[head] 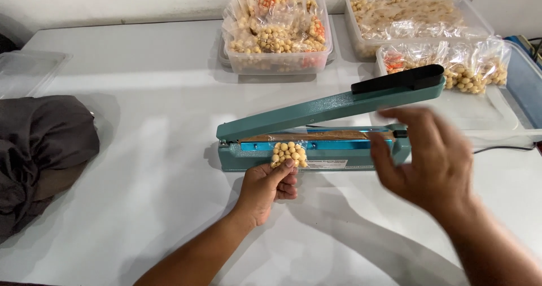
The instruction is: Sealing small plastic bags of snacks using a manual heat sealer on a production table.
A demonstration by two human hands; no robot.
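Snack bag (288,154) in left hand (265,189), at sealer (316,150).

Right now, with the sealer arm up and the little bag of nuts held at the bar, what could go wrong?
1. The left hand holds the small bag of nuts right against the sealer; its fingers could get pinched if the raised arm drops.
2. The bag looks full, so nuts might sit on the seal line and spoil the seal.
3. The right hand is blurred and could knock the handle.
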